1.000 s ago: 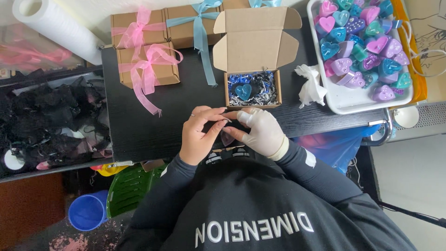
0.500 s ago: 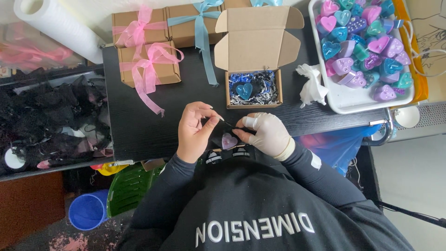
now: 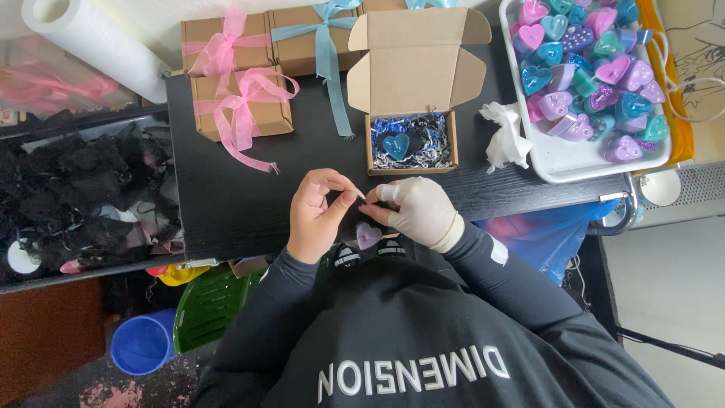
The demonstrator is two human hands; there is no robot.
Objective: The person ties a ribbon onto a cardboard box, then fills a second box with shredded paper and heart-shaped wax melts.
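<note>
Since the frame half a second earlier, the small lilac heart-shaped piece (image 3: 368, 235) has slipped a little lower, toward the near edge of the black wood-grain surface (image 3: 226, 196), and the two hands have drawn closer together above it. The bare left hand (image 3: 317, 215) sits just left of centre, its fingers (image 3: 349, 198) pinched to a point with thumb and forefinger nearly closed. The white-gloved right hand (image 3: 417, 211) faces it from the right, fingers curled in and fingertips almost meeting those of the left. Whatever thin thing they pinch between them is too small to make out.

The lilac heart lies directly below the meeting fingertips, about midway between the hands and slightly nearer the gloved one, with its point turned toward the person's body. Whether either hand actually touches it cannot be told.

Above the hands, at centre frame, an open brown cardboard box (image 3: 411, 83) holds a blue heart-shaped piece (image 3: 396, 145) on shredded paper. To the upper left are closed boxes tied with pink ribbon (image 3: 238, 106), and at upper right a white tray (image 3: 574, 162) of coloured hearts.
</note>
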